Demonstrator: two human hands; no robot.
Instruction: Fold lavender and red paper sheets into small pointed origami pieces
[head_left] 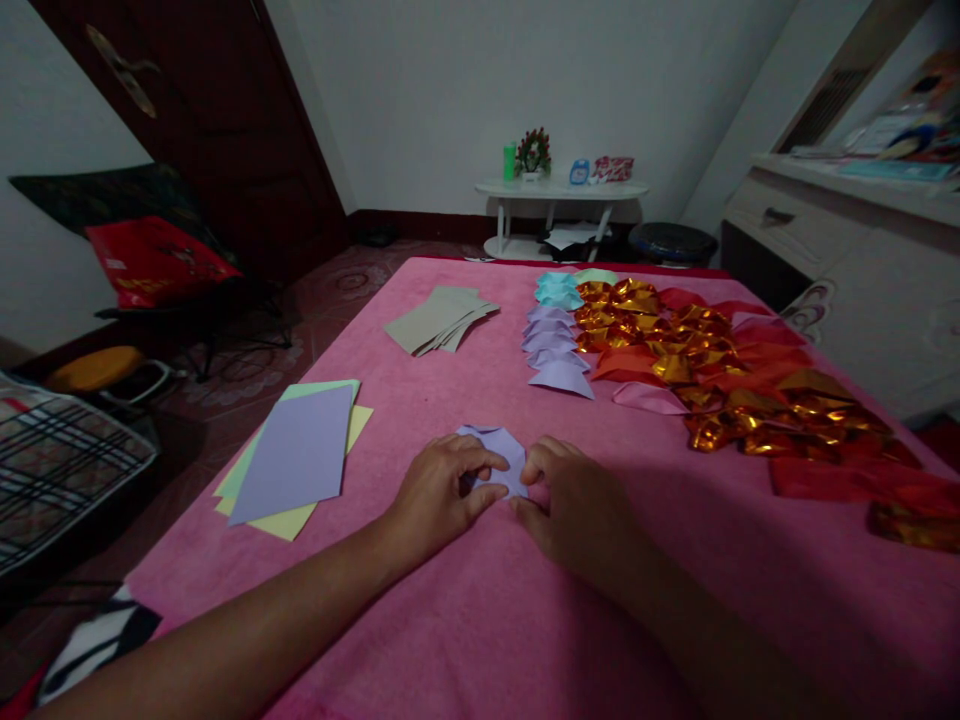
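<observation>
A small folded sheet of purple paper lies on the pink cloth between both hands, its corners turned in. My left hand grips its left side, with thumb and forefinger pressed onto the paper. Curled at the right edge, my right hand pinches the paper between thumb and bent fingers. Parts of the sheet are hidden under the fingers. Beyond it stands a column of folded purple paper pieces, with light blue ones behind them.
Flat purple, green and yellow sheets are stacked at the left. Grey paper pieces lie fanned farther back. Shiny gold folded pieces and red ones spread over the right side of the pink-covered table.
</observation>
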